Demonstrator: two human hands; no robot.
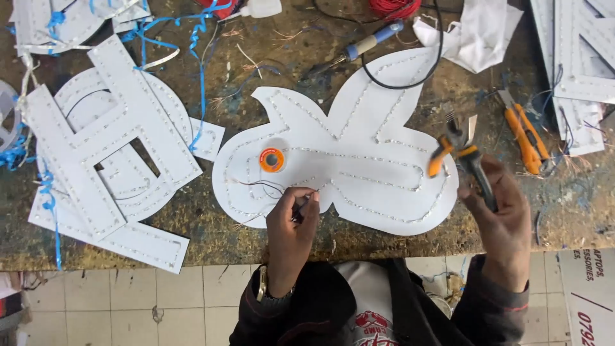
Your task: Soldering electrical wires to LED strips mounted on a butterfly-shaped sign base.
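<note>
The person's left hand [291, 224] rests at the lower edge of a white bird-shaped sign panel [346, 160], its grip pinched shut on the ends of thin dark wires [266, 186] that run up across the panel's left lobe. The right hand [503, 221] hovers just off the panel's right edge, its grip clenched around the handles of orange-and-black pliers [458, 154], whose jaws point up and away from the body. The panel lies flat in the middle of the worn desk [224, 237], lined with rows of small LED dots that follow its outline, and an orange spool of solder [271, 159] sits on its left part, near the wires. To the left, white letter-shaped panels [109, 154] are stacked together with blue strips [192, 38] trailing over them. Beyond the bird panel lies a soldering iron [362, 48] with a blue handle, and an orange utility knife [525, 134] rests well to the right.
</note>
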